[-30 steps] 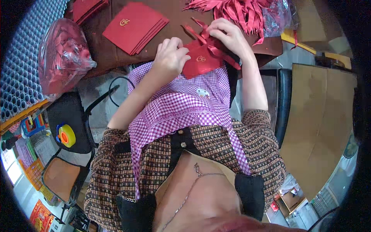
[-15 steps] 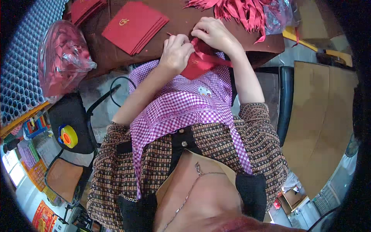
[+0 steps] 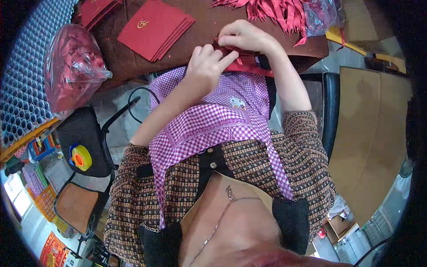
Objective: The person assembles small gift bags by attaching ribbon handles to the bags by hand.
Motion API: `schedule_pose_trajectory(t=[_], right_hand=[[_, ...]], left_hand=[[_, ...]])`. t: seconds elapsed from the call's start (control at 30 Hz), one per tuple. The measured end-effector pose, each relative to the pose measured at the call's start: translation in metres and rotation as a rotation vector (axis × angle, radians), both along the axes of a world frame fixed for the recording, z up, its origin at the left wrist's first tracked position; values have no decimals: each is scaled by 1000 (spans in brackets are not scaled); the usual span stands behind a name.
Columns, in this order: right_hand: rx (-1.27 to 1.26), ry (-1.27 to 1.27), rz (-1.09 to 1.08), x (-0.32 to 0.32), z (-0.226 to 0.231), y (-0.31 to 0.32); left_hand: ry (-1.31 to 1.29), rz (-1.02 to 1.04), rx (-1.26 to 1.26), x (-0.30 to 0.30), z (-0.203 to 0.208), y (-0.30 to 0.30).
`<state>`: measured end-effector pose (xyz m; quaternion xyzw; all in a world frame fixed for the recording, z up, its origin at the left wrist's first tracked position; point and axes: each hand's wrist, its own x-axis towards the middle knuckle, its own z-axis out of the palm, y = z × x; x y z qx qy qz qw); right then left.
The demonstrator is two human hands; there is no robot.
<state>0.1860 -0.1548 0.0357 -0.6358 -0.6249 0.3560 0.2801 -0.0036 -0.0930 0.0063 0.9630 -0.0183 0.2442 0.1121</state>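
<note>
The right hand [image 3: 244, 38] is pinching a red ribboned piece [image 3: 249, 67] at the brown table's [image 3: 187, 42] near edge. The left hand [image 3: 207, 66] is spreading partly beside it, grip unclear. A clear bag [image 3: 66, 95] is holding red pieces [image 3: 78, 66].

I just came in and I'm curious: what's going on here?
A person in a checked apron is working with both hands at the edge of a brown table. The right hand seems to pinch some red ribbon, and the left hand is close beside it, one finger stretched out. The fingertips are partly hidden. A stack of flat red squares lies to the left, and more red ribbons are piled farther right.
</note>
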Motion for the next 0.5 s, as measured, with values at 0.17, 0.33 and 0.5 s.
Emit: schedule_pose_trajectory(t=[0.17, 0.33, 0.5], right_hand=[[71, 189, -242, 2, 3, 4], [153, 242, -335, 8, -10, 5], [312, -29, -517, 11, -3, -26]], left_hand=[[72, 3, -74, 6, -2, 9], [102, 28, -203, 15, 1, 9], [205, 121, -187, 17, 10, 13]])
